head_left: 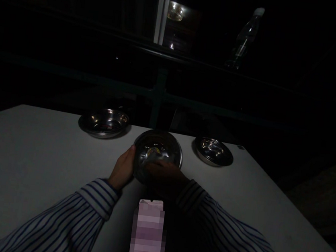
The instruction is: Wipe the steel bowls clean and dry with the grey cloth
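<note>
A shiny metal bowl (170, 144) is tilted towards me near the far edge of the white table, in the middle of the head view. My left hand (122, 167) grips its left rim, thumb uppermost, with the other fingers hidden behind it. Inside the bowl, my right hand (166, 176) reaches in from the right with its fingers bent together against the inner surface. Shadow and blur hide whatever those fingers may hold. A round yellowish patch (153, 152) shows on the bowl's inside, just above the right fingertips.
One wide metal bowl (102, 130) stands at the back left of the white table (40, 156), and another metal bowl (213, 152) at the back right. A lit phone (148, 233) lies in front of me. Beyond the table, a clear bottle (246, 38) stands on a dark ledge.
</note>
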`<state>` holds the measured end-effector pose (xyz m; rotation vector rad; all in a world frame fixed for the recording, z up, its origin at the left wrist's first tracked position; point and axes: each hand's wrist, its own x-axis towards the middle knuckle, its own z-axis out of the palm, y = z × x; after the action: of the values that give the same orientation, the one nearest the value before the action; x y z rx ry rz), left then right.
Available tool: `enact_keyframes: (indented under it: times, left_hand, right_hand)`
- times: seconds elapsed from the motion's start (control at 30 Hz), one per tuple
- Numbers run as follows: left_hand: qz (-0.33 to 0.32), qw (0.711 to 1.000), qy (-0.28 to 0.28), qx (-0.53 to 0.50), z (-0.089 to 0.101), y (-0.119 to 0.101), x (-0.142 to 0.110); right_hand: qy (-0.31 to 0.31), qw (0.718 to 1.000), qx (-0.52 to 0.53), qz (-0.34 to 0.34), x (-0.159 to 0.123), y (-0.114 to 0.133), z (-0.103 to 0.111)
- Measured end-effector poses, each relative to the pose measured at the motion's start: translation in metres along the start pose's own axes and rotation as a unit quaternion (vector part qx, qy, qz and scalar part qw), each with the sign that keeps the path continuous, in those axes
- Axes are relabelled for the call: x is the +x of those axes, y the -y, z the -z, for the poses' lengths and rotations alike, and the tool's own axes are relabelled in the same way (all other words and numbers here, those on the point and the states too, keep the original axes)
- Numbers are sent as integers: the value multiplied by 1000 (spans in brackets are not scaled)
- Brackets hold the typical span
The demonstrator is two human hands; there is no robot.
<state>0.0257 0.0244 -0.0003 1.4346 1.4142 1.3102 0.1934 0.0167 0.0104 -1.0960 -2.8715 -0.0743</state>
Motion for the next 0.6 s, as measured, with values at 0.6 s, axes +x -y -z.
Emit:
enact_keyframes:
  times: [0.6]
  left_hand:
    - [-5, 997, -67, -29, 5, 15, 8]
  right_hand:
    - [-57, 998, 22, 7, -7, 6, -26]
